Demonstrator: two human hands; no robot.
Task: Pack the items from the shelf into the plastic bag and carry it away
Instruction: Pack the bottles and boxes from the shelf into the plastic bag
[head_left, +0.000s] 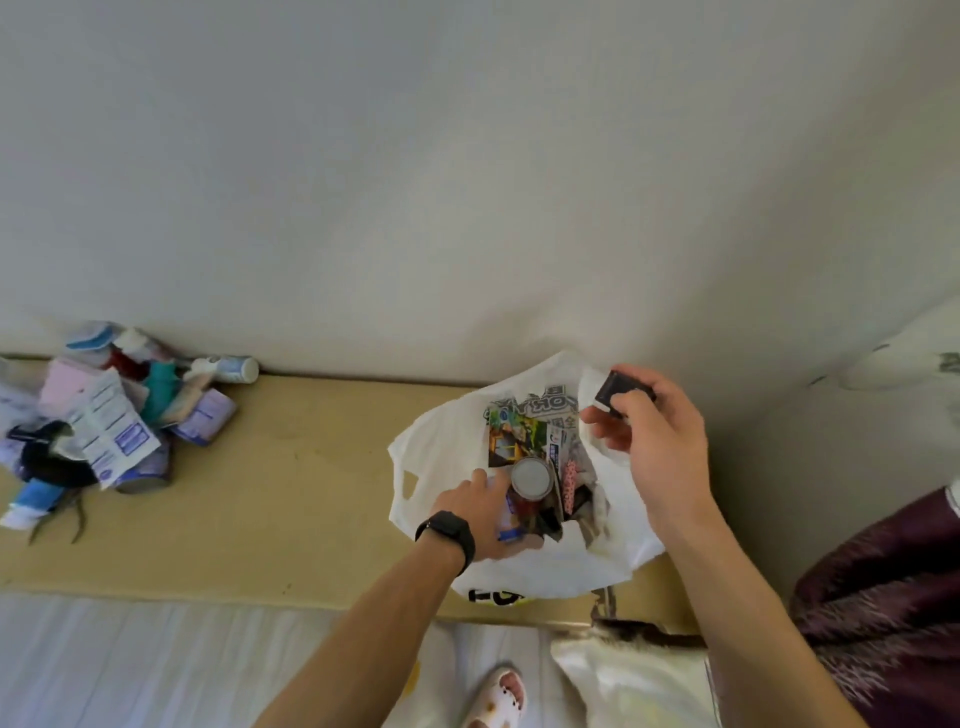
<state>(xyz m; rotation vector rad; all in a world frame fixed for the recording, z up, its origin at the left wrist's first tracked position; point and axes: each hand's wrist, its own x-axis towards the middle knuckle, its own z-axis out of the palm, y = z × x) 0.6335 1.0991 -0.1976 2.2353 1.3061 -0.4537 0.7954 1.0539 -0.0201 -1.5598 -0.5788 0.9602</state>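
A white plastic bag (441, 457) lies open on the tan shelf (291, 493) against the wall. Inside it I see printed packets, dark items and a round can with a pale lid (531, 478). My left hand (480, 512), with a black watch on the wrist, reaches into the bag's mouth beside the can; I cannot tell whether its fingers hold the can. My right hand (652, 431) hovers over the bag's right rim, pinching a small black box (618, 395). A heap of packets, tubes and cloths (104, 421) sits at the shelf's left end.
A plain wall rises right behind the shelf. A dark maroon blanket (883, 597) lies at the right, a white sheet (156, 665) in front of the shelf. A foot in a white sandal (498, 699) shows at the bottom.
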